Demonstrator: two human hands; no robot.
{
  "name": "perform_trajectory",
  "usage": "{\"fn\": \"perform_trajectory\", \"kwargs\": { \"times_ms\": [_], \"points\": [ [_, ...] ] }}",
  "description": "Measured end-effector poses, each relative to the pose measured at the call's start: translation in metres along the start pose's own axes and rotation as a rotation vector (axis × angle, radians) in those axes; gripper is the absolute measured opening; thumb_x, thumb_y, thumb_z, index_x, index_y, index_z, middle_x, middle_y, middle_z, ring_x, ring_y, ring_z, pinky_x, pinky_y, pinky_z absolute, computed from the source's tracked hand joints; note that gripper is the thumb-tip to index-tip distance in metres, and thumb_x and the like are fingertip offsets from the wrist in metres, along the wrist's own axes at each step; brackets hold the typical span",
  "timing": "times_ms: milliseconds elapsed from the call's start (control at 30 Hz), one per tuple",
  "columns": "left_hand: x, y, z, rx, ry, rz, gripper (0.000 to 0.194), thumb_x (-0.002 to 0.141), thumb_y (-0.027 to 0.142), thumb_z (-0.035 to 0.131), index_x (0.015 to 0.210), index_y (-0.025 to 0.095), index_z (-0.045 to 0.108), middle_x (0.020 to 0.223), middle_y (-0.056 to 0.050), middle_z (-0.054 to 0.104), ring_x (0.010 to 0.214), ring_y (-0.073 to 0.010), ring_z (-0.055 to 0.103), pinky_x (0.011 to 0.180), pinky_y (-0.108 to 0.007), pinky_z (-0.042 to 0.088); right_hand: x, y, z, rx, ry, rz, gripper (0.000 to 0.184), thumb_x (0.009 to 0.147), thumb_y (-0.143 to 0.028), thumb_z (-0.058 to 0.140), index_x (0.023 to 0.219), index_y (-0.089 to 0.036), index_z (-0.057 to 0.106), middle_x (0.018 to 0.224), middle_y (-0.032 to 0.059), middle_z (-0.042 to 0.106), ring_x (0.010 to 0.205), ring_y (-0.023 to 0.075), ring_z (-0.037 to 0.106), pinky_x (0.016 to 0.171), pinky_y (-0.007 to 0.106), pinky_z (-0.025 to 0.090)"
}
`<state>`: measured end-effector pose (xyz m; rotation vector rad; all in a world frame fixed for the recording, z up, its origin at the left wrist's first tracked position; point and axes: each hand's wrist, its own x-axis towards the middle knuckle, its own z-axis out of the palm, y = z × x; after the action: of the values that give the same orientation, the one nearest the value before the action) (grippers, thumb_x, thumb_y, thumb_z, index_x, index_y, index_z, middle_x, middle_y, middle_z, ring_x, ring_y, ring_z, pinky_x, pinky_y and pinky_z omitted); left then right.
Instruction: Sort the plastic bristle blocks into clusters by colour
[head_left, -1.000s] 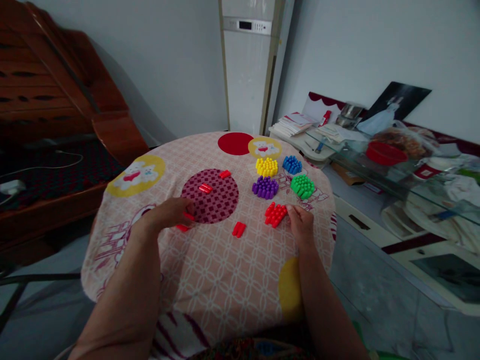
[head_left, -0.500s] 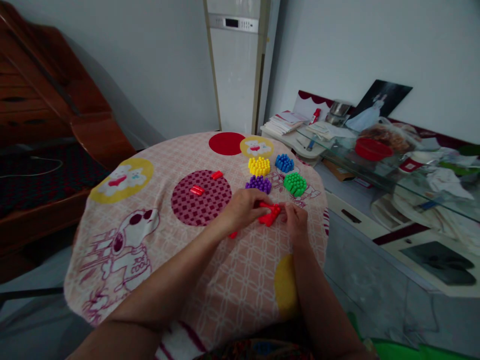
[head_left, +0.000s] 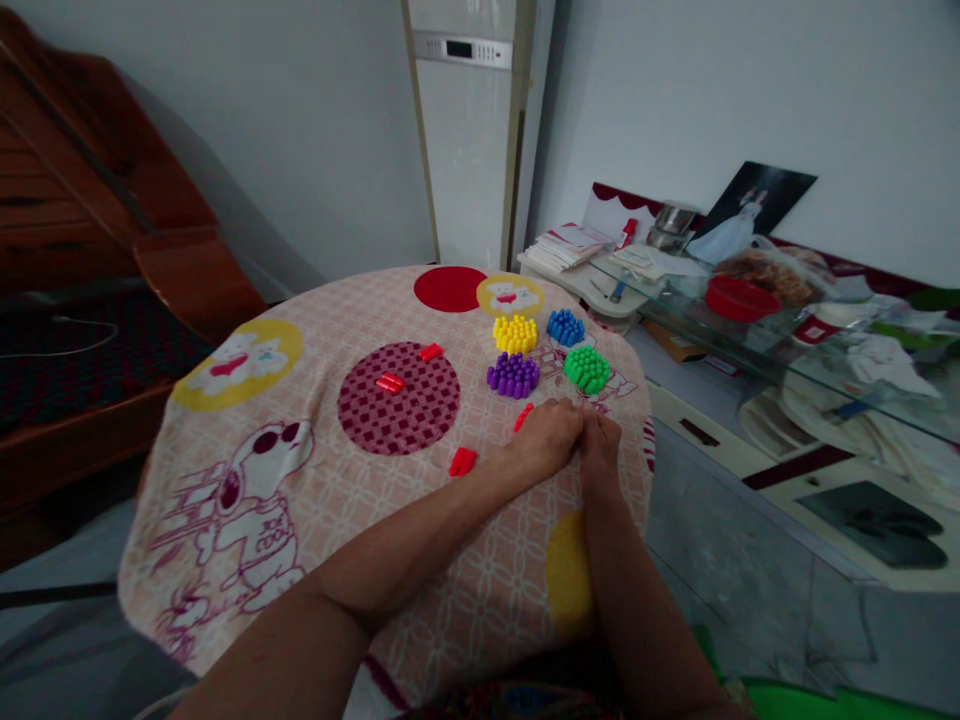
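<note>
Pink tablecloth (head_left: 487,570), white interlocking lattice; red disc (head_left: 450,289), yellow circles (head_left: 238,365), maroon-checked circle (head_left: 397,410), purple-outlined cartoon dog (head_left: 259,500). All plain: yellow pegs (head_left: 514,334), blue pegs (head_left: 565,327), purple pegs (head_left: 513,375), green pegs (head_left: 586,370), glossy red pegs (head_left: 463,461). White air conditioner (head_left: 465,150), black display (head_left: 460,49), beige edging (head_left: 419,130). Reddish-brown wooden bench (head_left: 180,270). Plain red bowl (head_left: 741,298).
</note>
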<state>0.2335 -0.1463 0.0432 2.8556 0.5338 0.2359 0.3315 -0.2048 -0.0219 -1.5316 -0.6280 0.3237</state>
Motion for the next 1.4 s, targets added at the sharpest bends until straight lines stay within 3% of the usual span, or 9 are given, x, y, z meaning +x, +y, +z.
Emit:
{"fn": "perform_trajectory", "kwargs": {
  "times_ms": [333, 467, 600, 733, 800, 900, 1100, 1233, 1400],
  "points": [
    [-0.004, 0.007, 0.014, -0.003, 0.07, 0.001, 0.024, 0.092, 0.014, 0.046, 0.108, 0.012, 0.064, 0.106, -0.014, 0.064, 0.101, -0.024, 0.061, 0.082, -0.033, 0.053, -0.001, 0.002, -0.004, -0.005, 0.023, 0.026, 0.039, 0.08, -0.052, 0.054, 0.059, -0.019, 0.052, 0.055, -0.0032, 0.051, 0.057, 0.0125, 0.042, 0.052, 0.027, 0.037],
    [-0.009, 0.0, 0.008, -0.08, 0.168, 0.054, 0.021, 0.092, 0.018, 0.05, 0.106, 0.012, 0.064, 0.103, -0.012, 0.063, 0.099, -0.0232, 0.061, 0.08, -0.031, 0.052, -0.004, 0.0, -0.004, 0.004, 0.014, 0.035, 0.039, 0.079, -0.051, 0.057, 0.057, -0.019, 0.053, 0.051, -0.0031, 0.051, 0.05, 0.012, 0.044, 0.046, 0.025, 0.036],
    [-0.02, -0.047, -0.025, -0.116, 0.332, -0.051, 0.019, 0.089, 0.015, 0.051, 0.102, 0.013, 0.065, 0.107, -0.011, 0.064, 0.101, -0.0206, 0.061, 0.086, -0.03, 0.05, -0.005, -0.002, 0.001, 0.078, -0.02, 0.152, 0.045, 0.08, -0.056, 0.054, 0.075, -0.013, 0.068, 0.065, 0.0062, 0.068, 0.05, 0.0152, 0.057, 0.047, 0.027, 0.046],
    [-0.049, -0.125, -0.057, 0.033, 0.416, -0.458, 0.024, 0.089, 0.016, 0.048, 0.105, 0.013, 0.067, 0.106, -0.013, 0.066, 0.098, -0.0217, 0.063, 0.087, -0.032, 0.05, -0.005, -0.002, 0.003, 0.086, -0.013, 0.145, 0.049, 0.08, -0.059, 0.054, 0.076, -0.012, 0.069, 0.07, 0.0101, 0.072, 0.05, 0.0167, 0.062, 0.046, 0.028, 0.049],
    [-0.069, -0.158, -0.064, 0.141, 0.338, -0.617, 0.028, 0.09, 0.019, 0.049, 0.11, 0.013, 0.068, 0.111, -0.015, 0.066, 0.103, -0.0248, 0.062, 0.089, -0.034, 0.049, -0.004, -0.002, 0.003, 0.088, -0.026, 0.145, 0.05, 0.08, -0.06, 0.054, 0.076, -0.013, 0.069, 0.069, 0.0102, 0.072, 0.051, 0.0178, 0.064, 0.045, 0.028, 0.049],
    [-0.096, -0.185, -0.065, 0.214, 0.095, -0.695, 0.029, 0.085, 0.015, 0.053, 0.109, 0.013, 0.069, 0.114, -0.014, 0.068, 0.106, -0.0258, 0.061, 0.091, -0.034, 0.046, -0.004, -0.002, 0.003, 0.089, -0.038, 0.139, 0.049, 0.08, -0.059, 0.055, 0.076, -0.012, 0.069, 0.07, 0.0105, 0.073, 0.054, 0.0187, 0.065, 0.043, 0.027, 0.048],
    [-0.109, -0.192, -0.06, 0.236, 0.073, -0.661, 0.019, 0.088, 0.016, 0.053, 0.101, 0.011, 0.067, 0.102, -0.008, 0.069, 0.097, -0.02, 0.058, 0.085, -0.028, 0.043, -0.005, -0.003, 0.003, 0.095, -0.028, 0.133, 0.046, 0.082, -0.056, 0.054, 0.077, -0.012, 0.069, 0.07, 0.0099, 0.072, 0.055, 0.0184, 0.065, 0.045, 0.027, 0.049],
    [-0.104, -0.193, -0.056, 0.213, 0.12, -0.655, 0.023, 0.092, 0.024, 0.05, 0.103, 0.007, 0.063, 0.103, -0.014, 0.069, 0.092, -0.0207, 0.058, 0.082, -0.03, 0.043, -0.006, -0.004, 0.003, 0.082, -0.027, 0.125, 0.045, 0.084, -0.054, 0.053, 0.077, -0.012, 0.069, 0.071, 0.0095, 0.073, 0.055, 0.0174, 0.065, 0.048, 0.028, 0.05],
    [-0.088, -0.169, -0.05, -0.028, 0.165, -0.527, 0.02, 0.09, 0.03, 0.054, 0.095, 0.013, 0.063, 0.092, -0.008, 0.07, 0.08, -0.0166, 0.061, 0.075, -0.027, 0.044, -0.007, -0.006, 0.004, 0.078, -0.04, 0.121, 0.044, 0.084, -0.052, 0.053, 0.078, -0.012, 0.07, 0.069, 0.0089, 0.072, 0.053, 0.017, 0.063, 0.048, 0.028, 0.049]
  ]
}}
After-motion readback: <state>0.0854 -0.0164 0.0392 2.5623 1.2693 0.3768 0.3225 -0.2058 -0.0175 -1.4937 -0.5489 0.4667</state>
